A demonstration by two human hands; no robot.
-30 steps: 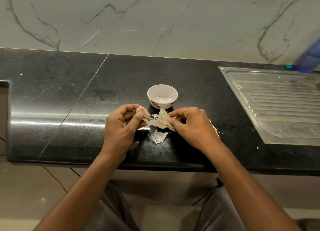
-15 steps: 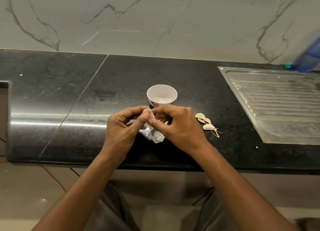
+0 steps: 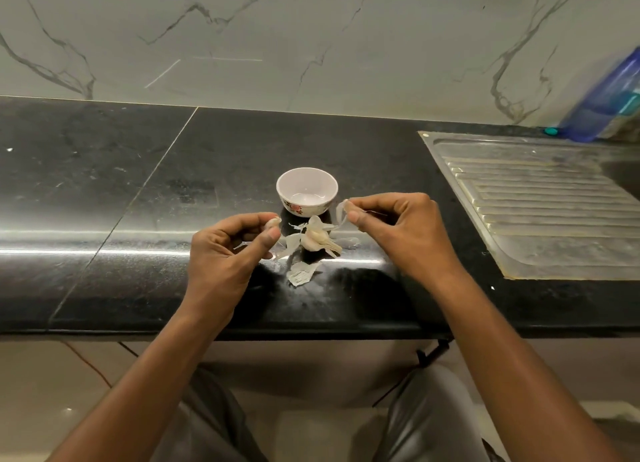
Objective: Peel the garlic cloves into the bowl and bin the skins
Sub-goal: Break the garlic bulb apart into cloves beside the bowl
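My hands, joined a moment ago, have pulled apart: my left hand (image 3: 225, 254) pinches the clove (image 3: 273, 223) and my right hand (image 3: 398, 229) pinches a torn-off skin strip (image 3: 341, 212), over the remaining garlic (image 3: 317, 238) on the tabletop (image 3: 104, 184) before the bowl (image 3: 307, 191), so this clove is likely nearly bare.

Legible text: none. Blue bottle (image 3: 609, 94), far right: label blurred, unreadable. Pale scrap (image 3: 302, 275) on desk (image 3: 104, 202): faint marks, illegible. Bowl (image 3: 307, 191): floral motif only.
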